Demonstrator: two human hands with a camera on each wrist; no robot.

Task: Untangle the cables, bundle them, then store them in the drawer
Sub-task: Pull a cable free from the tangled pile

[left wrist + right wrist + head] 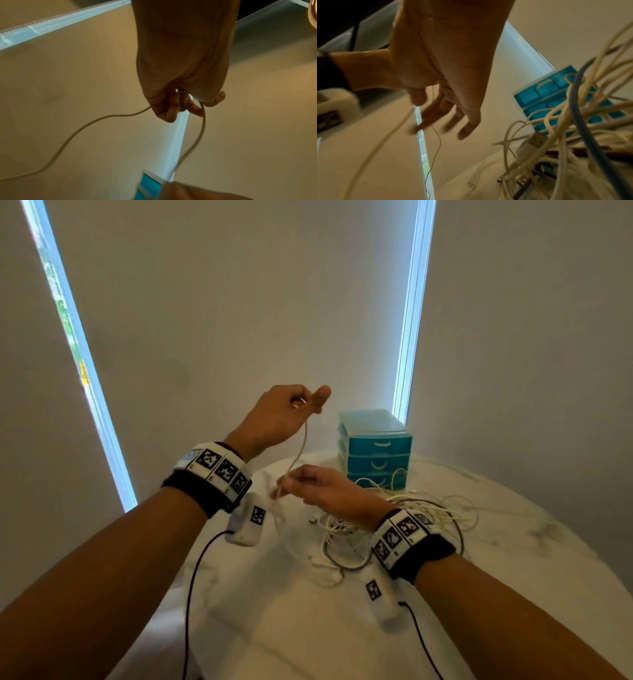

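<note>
My left hand [298,402] is raised above the table and grips one white cable [301,446]; in the left wrist view the fingers [173,108] curl round the cable [200,135], which leaves the fist on both sides. The cable hangs down to my right hand [284,486], which pinches it between thumb and fingertips just above the table. In the blurred right wrist view the other fingers [465,128] are stretched out. A tangle of white cables [428,508] lies on the table behind the right wrist, close up in the right wrist view [556,135].
A small blue drawer unit [376,460] with three shut drawers stands at the back of the round white marble table [513,559], against the wall; cables touch its lowest drawer. Black leads [191,594] hang from the wrist cameras.
</note>
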